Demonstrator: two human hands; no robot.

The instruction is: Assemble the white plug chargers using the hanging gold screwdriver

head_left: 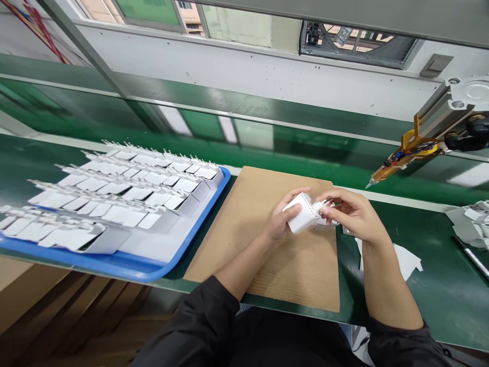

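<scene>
My left hand point(280, 216) is wrapped round a white block-shaped charger housing point(300, 218), thumb on its near face, above the cardboard sheet. From the right, my right hand point(354, 210) pinches a white plug piece point(318, 206) with thin metal pins, at the housing's right end. Whether the plug piece is joined to the housing or only touches it, I cannot tell. Below the right fingers, another small white part point(324, 226) is partly hidden.
A blue tray point(183, 250) at left holds rows of white pieces with pins upward. Brown cardboard point(233, 250) lies beneath my hands. At right are torn white paper point(407, 260), a pen point(473, 257) and a bag of white parts point(476, 221). A yellow needle-tipped tool point(397, 158) hangs upper right.
</scene>
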